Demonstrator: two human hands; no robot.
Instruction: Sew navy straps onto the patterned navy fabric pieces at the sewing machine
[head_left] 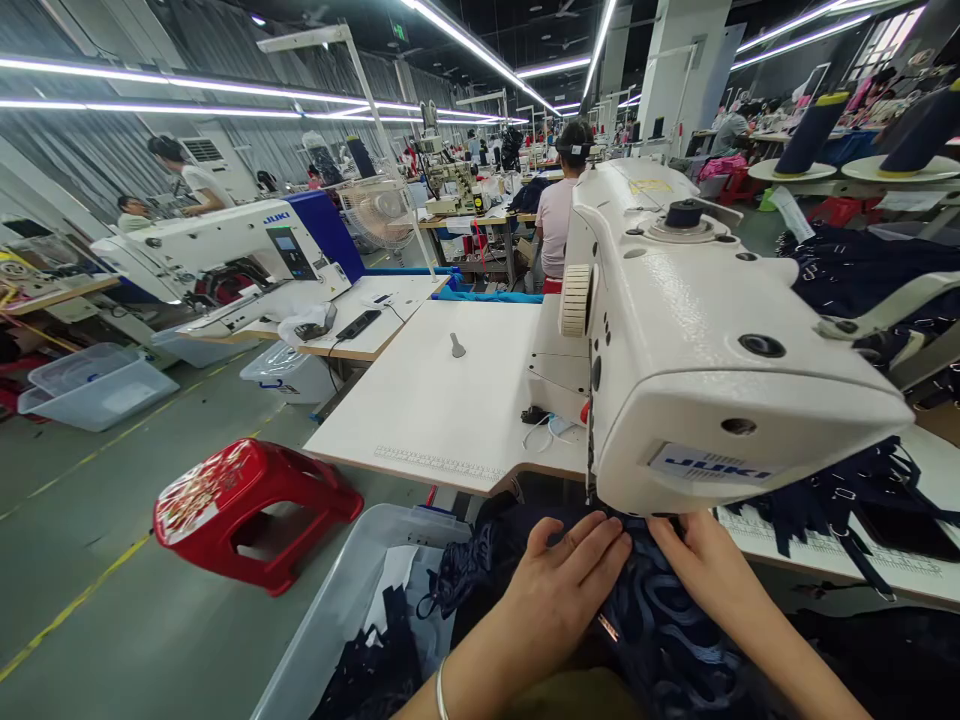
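Dark navy fabric (667,620) with glossy curved trim lies bunched in front of me, beneath the head of a white sewing machine (750,330). My left hand (574,565) rests on it just left of the needle area, fingers stretched out and thumb apart. On the other side, my right hand (697,555) is closed on the fabric's edge under the machine head, its fingertips partly hidden. A small copper-coloured piece (608,627) shows on the fabric between my wrists. The machine head hides most of the stitching spot.
A plastic bin (322,610) with navy pieces stands at my left, near a red stool (255,510). The white tabletop (442,400) carries a grey flat piece (457,346). Navy straps with metal rings (832,490) and a dark phone (907,530) lie right. A person (561,210) sits ahead.
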